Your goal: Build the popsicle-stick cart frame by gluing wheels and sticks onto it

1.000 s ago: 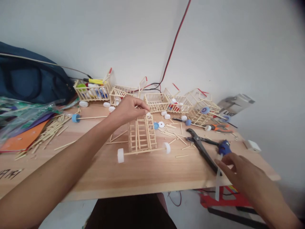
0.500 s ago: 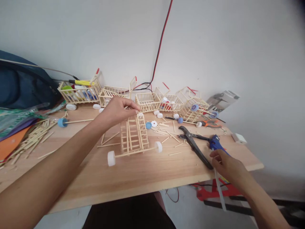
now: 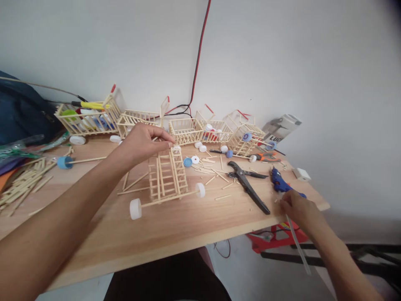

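Observation:
A small cart of thin wooden sticks (image 3: 166,175) lies upside down on the table, ladder-like bars up. Across its near end runs a stick axle (image 3: 169,200) with a white cap wheel at each tip. My left hand (image 3: 147,142) is pinched at the cart's far end, thumb and forefinger touching a white bottle cap (image 3: 177,149); what else it grips is hidden. At the right, my right hand (image 3: 297,207) is closed on the upper end of a translucent glue stick (image 3: 299,246), which hangs past the table edge. Beside its fingers lies a blue glue gun (image 3: 279,182).
Black-handled cutters (image 3: 250,190) lie between the cart and glue gun. Several finished stick carts (image 3: 184,131) line the wall, with orange-handled pliers (image 3: 266,157) near them. Loose sticks (image 3: 31,179) pile at left; a blue-capped axle (image 3: 64,162) lies nearby. A white block (image 3: 301,174) sits at right.
The view has swung slightly right, so the table things appear further left. My right hand has drawn a little rightward from the cutters with the glue stick. My left hand keeps its pinch.

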Available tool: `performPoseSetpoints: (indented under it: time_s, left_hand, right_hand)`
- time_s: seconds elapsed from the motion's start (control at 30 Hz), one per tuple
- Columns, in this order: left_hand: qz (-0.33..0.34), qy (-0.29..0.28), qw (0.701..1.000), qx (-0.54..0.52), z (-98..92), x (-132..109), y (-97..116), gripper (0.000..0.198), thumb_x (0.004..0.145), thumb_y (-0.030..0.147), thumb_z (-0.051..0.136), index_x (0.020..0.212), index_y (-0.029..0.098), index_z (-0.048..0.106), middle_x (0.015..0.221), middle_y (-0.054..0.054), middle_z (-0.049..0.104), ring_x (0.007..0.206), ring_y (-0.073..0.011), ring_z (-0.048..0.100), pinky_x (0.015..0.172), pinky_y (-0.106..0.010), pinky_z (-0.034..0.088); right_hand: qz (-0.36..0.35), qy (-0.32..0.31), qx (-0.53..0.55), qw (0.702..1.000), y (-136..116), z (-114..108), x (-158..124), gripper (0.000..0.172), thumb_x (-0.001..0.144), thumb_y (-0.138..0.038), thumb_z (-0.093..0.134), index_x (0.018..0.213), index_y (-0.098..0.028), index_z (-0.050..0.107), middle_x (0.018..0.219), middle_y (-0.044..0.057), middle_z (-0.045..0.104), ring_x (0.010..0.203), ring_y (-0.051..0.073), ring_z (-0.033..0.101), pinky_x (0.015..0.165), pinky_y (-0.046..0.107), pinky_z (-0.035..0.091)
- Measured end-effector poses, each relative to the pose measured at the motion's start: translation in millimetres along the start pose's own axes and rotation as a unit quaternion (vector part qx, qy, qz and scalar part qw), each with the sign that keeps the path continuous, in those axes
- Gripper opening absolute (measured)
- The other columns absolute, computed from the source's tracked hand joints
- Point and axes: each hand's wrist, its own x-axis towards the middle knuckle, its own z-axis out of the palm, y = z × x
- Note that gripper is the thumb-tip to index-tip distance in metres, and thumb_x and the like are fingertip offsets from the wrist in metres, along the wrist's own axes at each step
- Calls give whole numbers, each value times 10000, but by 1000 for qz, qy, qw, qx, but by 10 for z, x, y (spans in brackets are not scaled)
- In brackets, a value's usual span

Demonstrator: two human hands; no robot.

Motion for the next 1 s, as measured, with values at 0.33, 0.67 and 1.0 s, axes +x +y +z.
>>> performPoseSetpoints:
  time_s: [0.33, 0.67, 1.0]
  left_hand:
    - [2, -14, 1000, -8, -11, -17, 37, 117, 696, 223, 714, 762, 181, 801, 835, -55, 787, 821, -206, 714, 796, -294, 537]
    - [7, -9, 999, -32, 5, -17, -27, 115, 701, 159, 698, 773, 143, 785, 818, -44, 785, 804, -184, 718, 729, -255, 516]
    - [12, -17, 999, -28, 4, -10, -21, 153, 694, 153, 671, 786, 150, 793, 791, -27, 782, 754, -161, 693, 696, -240, 490]
  right_hand:
    - [9, 24, 44, 999, -358, -543, 64, 230, 819, -496, 539, 680, -312, 533, 725, 103, 657, 655, 336, 639, 641, 478, 461]
    - [-315, 21, 388, 866, -2157, -900, 155, 260, 894, -472, 534, 813, -240, 619, 788, 27, 656, 749, 207, 599, 681, 339, 440]
    - [-418, -111, 541, 722, -2910, -348, 271, 163, 886, -366, 605, 907, -206, 625, 972, 36, 646, 880, 159, 589, 751, 288, 453]
